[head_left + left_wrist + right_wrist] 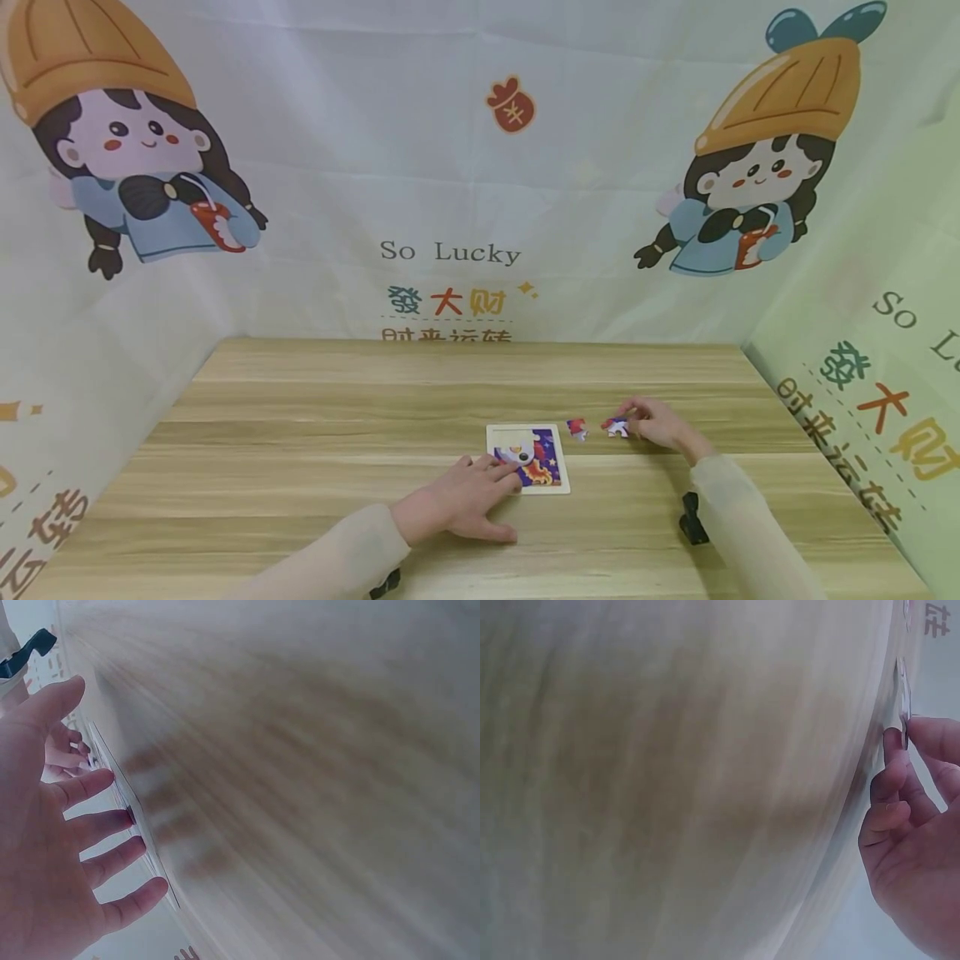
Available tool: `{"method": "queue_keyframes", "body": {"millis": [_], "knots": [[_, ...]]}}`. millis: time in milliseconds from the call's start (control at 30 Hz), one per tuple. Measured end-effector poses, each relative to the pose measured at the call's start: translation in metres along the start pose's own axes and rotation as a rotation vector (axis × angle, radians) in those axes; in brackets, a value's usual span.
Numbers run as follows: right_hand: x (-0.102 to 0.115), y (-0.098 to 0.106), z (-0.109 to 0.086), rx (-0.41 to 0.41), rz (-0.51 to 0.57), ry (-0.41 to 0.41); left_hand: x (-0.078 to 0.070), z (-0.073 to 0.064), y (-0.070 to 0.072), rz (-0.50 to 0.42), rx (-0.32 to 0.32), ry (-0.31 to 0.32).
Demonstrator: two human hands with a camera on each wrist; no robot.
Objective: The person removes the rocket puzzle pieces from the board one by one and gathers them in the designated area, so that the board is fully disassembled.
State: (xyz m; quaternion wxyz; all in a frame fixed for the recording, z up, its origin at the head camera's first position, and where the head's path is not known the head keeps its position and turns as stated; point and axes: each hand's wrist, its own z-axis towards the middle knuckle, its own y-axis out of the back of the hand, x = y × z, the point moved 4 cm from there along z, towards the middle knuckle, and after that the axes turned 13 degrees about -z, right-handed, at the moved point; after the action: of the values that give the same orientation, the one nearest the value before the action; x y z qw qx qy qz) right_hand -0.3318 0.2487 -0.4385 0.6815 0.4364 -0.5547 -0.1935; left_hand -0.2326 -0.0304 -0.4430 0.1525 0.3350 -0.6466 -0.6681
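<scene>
A jigsaw puzzle in a white square frame point(565, 482) lies on the table, partly filled with purple, white and orange pieces. My left hand point(474, 497) rests with spread fingers over the puzzle's lower left side; its fingers point(112, 861) lie along the frame's edge in the left wrist view. To the right of the frame lies a loose red, purple and white puzzle piece point(577, 428). Farther right, my right hand point(660, 423) pinches another puzzle piece point(617, 427) between thumb and finger. That piece shows edge-on, tilted off the table, in the right wrist view.
The wood-grain table point(300, 417) extends on all sides of the puzzle. A printed cloth point(450, 183) hangs behind it and along both sides. Dark wrist mounts point(692, 521) sit under the sleeves.
</scene>
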Motion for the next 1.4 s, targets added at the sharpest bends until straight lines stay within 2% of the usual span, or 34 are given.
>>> {"method": "queue_keyframes", "body": {"millis": [333,600,1033,1233,1400], "knots": [[-0.003,0.000,-0.002,-0.001,-0.011,-0.022,0.000,0.000,0.000,-0.004,0.003,0.000],[0.001,-0.001,-0.003,0.019,-0.129,0.041,0.000,0.001,0.001,-0.004,0.006,0.005],[0.003,-0.002,-0.003,-0.017,-0.172,0.099,-0.001,-0.001,0.002,-0.006,0.009,0.009],[0.011,-0.005,-0.002,-0.023,-0.162,0.059,-0.002,-0.001,0.002,-0.005,0.012,0.009],[0.025,-0.014,0.003,-0.012,-0.145,0.130,-0.002,-0.001,0.002,-0.011,0.016,0.011]]}}
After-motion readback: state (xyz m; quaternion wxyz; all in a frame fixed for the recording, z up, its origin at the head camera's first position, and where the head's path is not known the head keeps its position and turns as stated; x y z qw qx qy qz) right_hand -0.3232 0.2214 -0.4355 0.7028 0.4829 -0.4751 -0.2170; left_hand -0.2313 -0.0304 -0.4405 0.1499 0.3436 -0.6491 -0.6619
